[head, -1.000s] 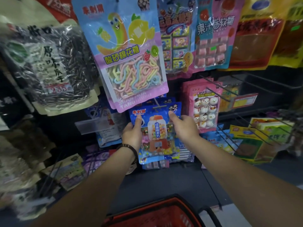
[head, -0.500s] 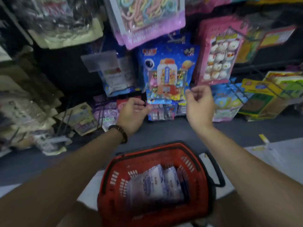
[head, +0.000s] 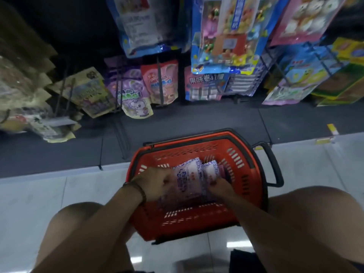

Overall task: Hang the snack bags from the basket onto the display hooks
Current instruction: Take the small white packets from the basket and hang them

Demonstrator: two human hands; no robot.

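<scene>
- The display hooks jutted from one dark rack above the floor, with hanging packs too crowded and blurred to count.
- One red basket stood on the floor between the person's knees, near the rack's foot.
- At least two white-and-purple snack bags stood in the basket.
- The step seemed to be pick-up. The left hand had its grip clamped on the bags' left edge. The right hand touched their right edge, but I could not tell its grip.
- Next, one bag likely needed separating, lifting, and its hole lined up with a free hook.
</scene>
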